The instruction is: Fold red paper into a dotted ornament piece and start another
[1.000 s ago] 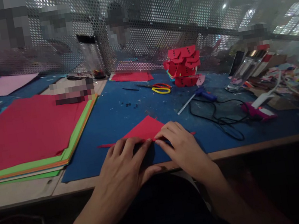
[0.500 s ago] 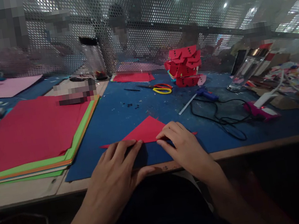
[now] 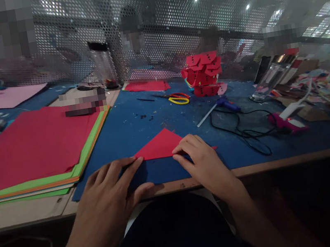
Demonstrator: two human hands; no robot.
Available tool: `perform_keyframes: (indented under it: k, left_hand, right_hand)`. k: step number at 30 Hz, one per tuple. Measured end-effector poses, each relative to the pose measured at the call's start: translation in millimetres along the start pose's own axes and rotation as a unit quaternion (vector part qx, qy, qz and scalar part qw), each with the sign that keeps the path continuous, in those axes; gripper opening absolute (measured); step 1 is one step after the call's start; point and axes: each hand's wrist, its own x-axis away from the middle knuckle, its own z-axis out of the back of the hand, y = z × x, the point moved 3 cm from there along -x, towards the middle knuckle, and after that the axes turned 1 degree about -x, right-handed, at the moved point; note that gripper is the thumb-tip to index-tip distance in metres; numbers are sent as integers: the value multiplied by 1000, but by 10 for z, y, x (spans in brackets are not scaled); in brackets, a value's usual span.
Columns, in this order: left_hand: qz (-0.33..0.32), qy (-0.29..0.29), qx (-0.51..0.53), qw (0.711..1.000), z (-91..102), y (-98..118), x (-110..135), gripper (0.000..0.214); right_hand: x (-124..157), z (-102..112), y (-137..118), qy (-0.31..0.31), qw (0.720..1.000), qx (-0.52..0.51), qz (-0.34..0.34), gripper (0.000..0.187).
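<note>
A folded red paper triangle lies on the blue mat, its point facing away from me and its long folded edge towards me. My left hand rests on the left part of that edge, fingers stretched along it and thumb apart near the table's front. At the right part of the same edge, my right hand has its thumb and fingers drawn together on the paper. A thin red corner shows just past the right knuckles, while the left corner is hidden under my left hand.
Coloured paper sheets are stacked at left. Beyond the triangle lie scissors, a blue glue gun with its black cord, and a pile of red paper pieces. A perforated metal screen stands behind; a power strip sits right.
My left hand has slid left along the folded edge, away from the right hand, and now covers the triangle's left corner. The right hand and the paper have stayed in place.
</note>
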Motion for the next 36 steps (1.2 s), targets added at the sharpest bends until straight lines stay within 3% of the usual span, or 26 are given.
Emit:
perform_keyframes:
  k: [7, 20, 36]
  left_hand:
    - [20, 6, -2, 1000, -2, 23, -2, 58]
    - [16, 35, 56, 998, 46, -75, -160, 28]
    - [43, -31, 63, 997, 39, -193, -367, 33]
  right_hand:
    - [0, -7, 2, 1, 1000, 0, -6, 6]
    - [-34, -6, 31, 12, 999, 22, -32, 9]
    - [-34, 8, 37, 11, 998, 63, -16, 10]
